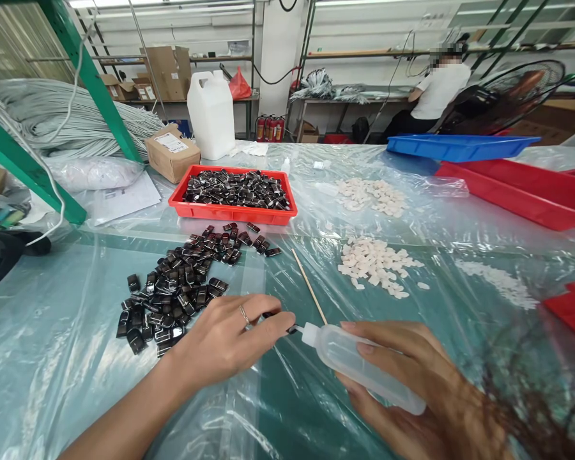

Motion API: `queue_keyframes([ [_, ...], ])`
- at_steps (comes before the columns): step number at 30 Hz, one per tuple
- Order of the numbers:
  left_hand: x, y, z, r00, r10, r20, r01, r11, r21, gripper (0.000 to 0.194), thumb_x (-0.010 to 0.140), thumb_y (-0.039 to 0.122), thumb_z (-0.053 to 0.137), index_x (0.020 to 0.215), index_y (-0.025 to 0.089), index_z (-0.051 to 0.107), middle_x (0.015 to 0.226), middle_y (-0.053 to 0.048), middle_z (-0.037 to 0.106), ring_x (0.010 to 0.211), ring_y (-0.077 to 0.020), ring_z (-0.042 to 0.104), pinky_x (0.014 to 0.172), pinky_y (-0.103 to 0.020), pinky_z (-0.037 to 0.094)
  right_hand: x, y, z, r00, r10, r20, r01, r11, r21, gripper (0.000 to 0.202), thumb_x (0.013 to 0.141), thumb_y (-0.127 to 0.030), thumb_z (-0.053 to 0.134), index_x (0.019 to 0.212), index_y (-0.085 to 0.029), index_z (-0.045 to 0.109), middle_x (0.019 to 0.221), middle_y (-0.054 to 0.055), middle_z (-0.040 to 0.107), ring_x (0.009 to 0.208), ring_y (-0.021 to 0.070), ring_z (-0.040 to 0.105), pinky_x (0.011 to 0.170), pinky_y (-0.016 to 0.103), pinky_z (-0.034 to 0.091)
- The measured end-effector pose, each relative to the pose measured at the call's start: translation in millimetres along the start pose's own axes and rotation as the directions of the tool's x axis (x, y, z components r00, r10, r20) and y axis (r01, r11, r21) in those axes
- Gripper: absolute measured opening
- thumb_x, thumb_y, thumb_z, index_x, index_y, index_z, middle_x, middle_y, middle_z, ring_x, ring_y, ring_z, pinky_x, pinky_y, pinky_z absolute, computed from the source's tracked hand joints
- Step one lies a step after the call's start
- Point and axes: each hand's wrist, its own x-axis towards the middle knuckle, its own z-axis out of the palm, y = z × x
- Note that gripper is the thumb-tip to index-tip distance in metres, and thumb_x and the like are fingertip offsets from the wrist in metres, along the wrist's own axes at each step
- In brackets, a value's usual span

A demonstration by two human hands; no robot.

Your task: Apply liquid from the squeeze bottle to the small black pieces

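Note:
My right hand (412, 383) grips a small translucent squeeze bottle (359, 364), its nozzle pointing left. The nozzle tip meets a small black part (291, 329) pinched under the fingertips of my left hand (230, 338), which wears a ring and rests on the plastic-covered table. Just left of that hand lies a loose pile of black parts (177, 287). A thin wooden stick (309, 286) lies on the table just beyond the bottle's nozzle.
A red tray (230, 211) full of black parts sits further back. Piles of small white pieces (376, 262) lie to the right. Blue tray (460, 145) and red trays (512, 188) stand at the far right, a white jug (211, 115) and a cardboard box (171, 153) behind. A person sits in the background.

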Motion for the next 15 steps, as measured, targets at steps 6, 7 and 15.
queue_keyframes([
  [6,1,2,-1.8,1.0,-0.025,0.007,0.026,0.999,-0.036,0.011,0.103,0.025,0.05,0.111,0.023,0.058,0.102,0.002,0.069,0.08,-0.0093,0.071,0.065,-0.022,0.055,7,-14,11,0.959,0.202,-0.198,-0.184,0.977,0.105,0.05,0.094,-0.016,0.082,0.139,-0.038,0.077,0.118,0.008,0.088,0.096,0.027,0.088,0.077,0.037,0.079],
  [7,1,2,-1.1,0.999,-0.038,0.017,0.039,0.998,-0.052,0.01,0.103,0.025,0.05,0.11,0.023,0.057,0.104,0.002,0.069,0.081,-0.0099,0.071,0.063,-0.022,0.054,8,-15,12,0.943,0.243,-0.227,-0.216,0.967,0.137,0.048,0.094,-0.018,0.083,0.137,-0.038,0.079,0.117,0.008,0.088,0.093,0.0266,0.088,0.076,0.038,0.079],
  [15,3,10,-9.5,0.954,-0.247,0.167,0.287,0.916,-0.282,0.014,0.106,0.028,0.035,0.105,0.023,0.048,0.083,0.005,0.068,0.054,-0.01,0.058,0.055,-0.022,0.051,21,-8,21,0.886,0.375,-0.273,-0.248,0.88,0.405,0.047,0.089,-0.006,0.083,0.128,-0.033,0.08,0.114,0.003,0.094,0.101,0.0192,0.092,0.079,0.019,0.076],
])
